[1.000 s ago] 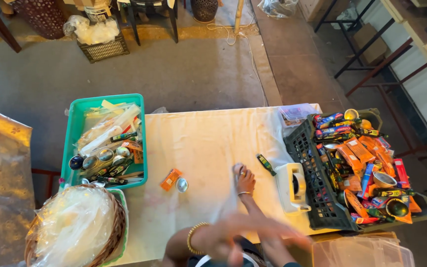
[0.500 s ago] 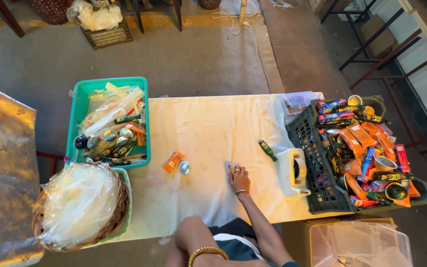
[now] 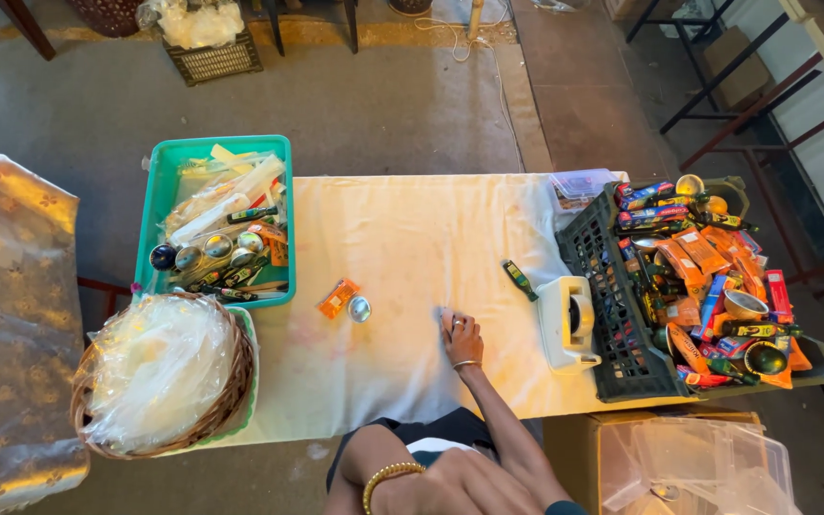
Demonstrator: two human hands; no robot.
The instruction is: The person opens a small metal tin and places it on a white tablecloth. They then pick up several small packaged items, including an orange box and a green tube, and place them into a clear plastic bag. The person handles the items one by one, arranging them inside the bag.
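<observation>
- Plainly, the right hand (image 3: 463, 336) lies palm-down on the white cloth over the surface (image 3: 402, 238), fingers nearly together and flat; its grip is slack and holds nothing, only pressing the cloth.
- The left hand (image 3: 450, 484) sits low at the bottom edge of the view, above the lap, with a beaded bracelet at the wrist; whether its grip is closed I cannot tell, and no object shows in it.
- An orange packet (image 3: 338, 298) and a small round silver tin (image 3: 360, 308) lie just beside each other on the cloth, left of the right hand and apart from it.
- A small dark bottle (image 3: 519, 279) lies on its side between the hand and a white tape dispenser (image 3: 567, 322).
- Stock is sorted to either side, seemingly for easy reach: a green tray (image 3: 154, 215) on the left, a black crate (image 3: 603, 315) of packets on the right, and a wicker basket (image 3: 231, 401) of clear wrap near the front-left corner.
</observation>
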